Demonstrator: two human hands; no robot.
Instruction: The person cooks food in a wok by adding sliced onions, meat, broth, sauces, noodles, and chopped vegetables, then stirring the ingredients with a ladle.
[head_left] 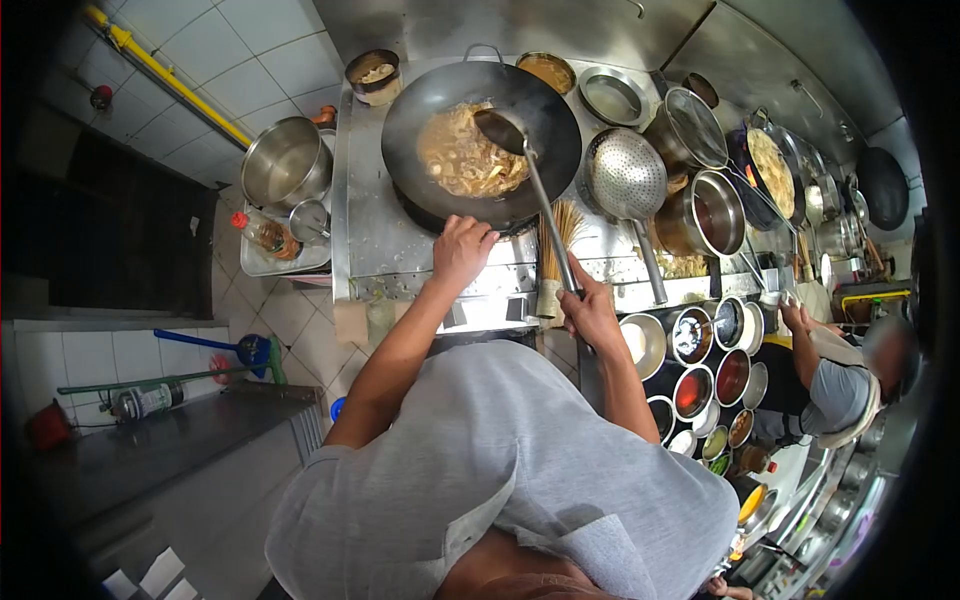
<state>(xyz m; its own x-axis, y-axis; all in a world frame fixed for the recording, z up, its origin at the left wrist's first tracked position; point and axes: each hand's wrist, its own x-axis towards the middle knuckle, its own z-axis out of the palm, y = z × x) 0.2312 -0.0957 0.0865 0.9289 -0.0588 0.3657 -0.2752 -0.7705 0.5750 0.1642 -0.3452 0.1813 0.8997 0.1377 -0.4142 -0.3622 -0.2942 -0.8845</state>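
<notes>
A large dark wok [415,105] sits on the stove with saucy, brownish sliced food [460,160] in its middle. My left hand [465,248] is closed at the wok's near rim, fingers bent over the edge. In my right hand [594,312] is the long handle of a ladle [541,185], which slants up and left over the wok. The ladle's dark bowl is in the wok, at the top right of the food. Beside the ladle handle, a bamboo wok brush [563,230] stands close to my right hand.
To the wok's right are a perforated strainer [626,172], a steel pot [716,212] and a shallow metal bowl [612,95]. Several seasoning containers [693,392] stand near my right elbow. At left are a steel stockpot [286,162] and a bottle [268,236]. Another person [835,385] works at right.
</notes>
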